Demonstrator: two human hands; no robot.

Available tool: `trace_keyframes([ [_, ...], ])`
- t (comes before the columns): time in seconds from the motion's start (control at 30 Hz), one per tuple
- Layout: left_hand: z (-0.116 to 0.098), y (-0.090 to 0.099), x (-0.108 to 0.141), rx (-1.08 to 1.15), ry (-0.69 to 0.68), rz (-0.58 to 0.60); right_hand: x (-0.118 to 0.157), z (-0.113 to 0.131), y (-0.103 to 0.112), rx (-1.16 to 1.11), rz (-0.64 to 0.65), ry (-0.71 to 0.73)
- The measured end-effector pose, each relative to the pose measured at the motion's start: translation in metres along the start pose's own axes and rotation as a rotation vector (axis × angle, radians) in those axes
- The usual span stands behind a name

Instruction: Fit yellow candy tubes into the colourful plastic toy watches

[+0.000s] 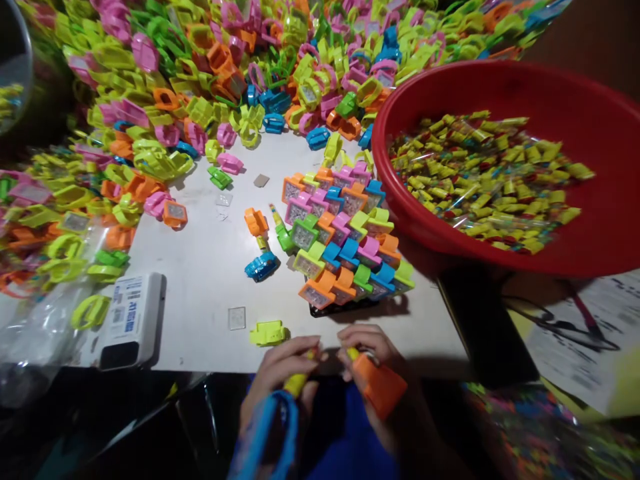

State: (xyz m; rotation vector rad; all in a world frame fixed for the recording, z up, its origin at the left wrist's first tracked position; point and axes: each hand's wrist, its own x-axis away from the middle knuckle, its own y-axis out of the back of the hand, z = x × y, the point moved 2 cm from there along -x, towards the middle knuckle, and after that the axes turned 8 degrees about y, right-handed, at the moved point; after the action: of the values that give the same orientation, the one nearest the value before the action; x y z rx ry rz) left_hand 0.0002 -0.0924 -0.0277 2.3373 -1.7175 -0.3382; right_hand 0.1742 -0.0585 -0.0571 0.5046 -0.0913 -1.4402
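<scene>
Just off the table's front edge, my left hand [280, 373] is closed round a small yellow-wrapped candy roll [297, 383]. A blue plastic toy watch [275, 427] with a looped strap is at the same hand; whether the fingers grip it too is unclear. My right hand [377, 353] is closed on an orange toy watch [380, 387], with a bit of yellow wrapper [353, 353] at its fingertips. Close in front of my left hand lies a lime toy watch [269, 333]. Beyond my hands, a stack of toy watches [345, 247] in mixed colours stands in rows on a black base.
A red basin [415, 233] of yellow-wrapped candies stands at the right. Heaped toy watches [220, 60] cover the back and left. A white boxy device [133, 320] lies left, a clear square piece [237, 318] on the white table [200, 267]. Papers [575, 353] lie right.
</scene>
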Motion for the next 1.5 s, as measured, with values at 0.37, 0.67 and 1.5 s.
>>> trace_keyframes([
  [0.37,0.036,-0.005,-0.029,-0.080,-0.062,0.147,-0.030,-0.018,-0.002,0.178,-0.063,-0.053],
  [0.67,0.040,-0.001,-0.034,-0.080,-0.137,0.262,-0.030,-0.027,-0.010,0.307,-0.145,-0.013],
  [1.5,0.041,0.003,-0.059,-0.334,-0.552,0.313,-0.028,-0.026,-0.011,0.414,0.019,0.256],
])
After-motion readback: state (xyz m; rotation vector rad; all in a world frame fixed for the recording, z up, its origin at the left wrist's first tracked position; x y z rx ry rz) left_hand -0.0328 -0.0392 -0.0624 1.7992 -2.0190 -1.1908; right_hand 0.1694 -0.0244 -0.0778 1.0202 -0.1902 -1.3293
